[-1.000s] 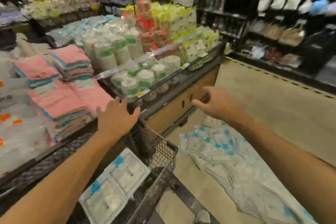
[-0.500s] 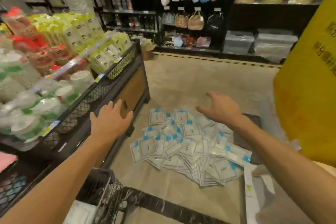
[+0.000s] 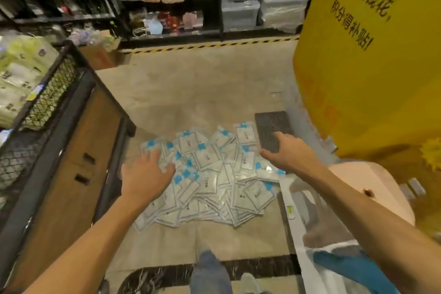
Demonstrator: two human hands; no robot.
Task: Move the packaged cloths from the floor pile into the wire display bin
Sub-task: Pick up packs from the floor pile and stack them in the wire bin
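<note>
A pile of packaged cloths, clear flat packs with white cloths and blue labels, lies spread on the tan floor in the middle of the view. My left hand reaches down over the pile's left side, fingers spread and holding nothing. My right hand hovers over the pile's right edge with fingers relaxed and empty. The wire display bin for the cloths is out of view; only the mesh side of the display stand shows at left.
A wooden-sided display stand with green packs stands at left. A yellow sign pillar and a white base stand at right. A dark floor grate lies beside the pile. Black shelves line the back. My leg and shoe are below.
My view swung down from the display stand and bin toward the floor. Both empty hands lowered over the pile of cloth packs.
</note>
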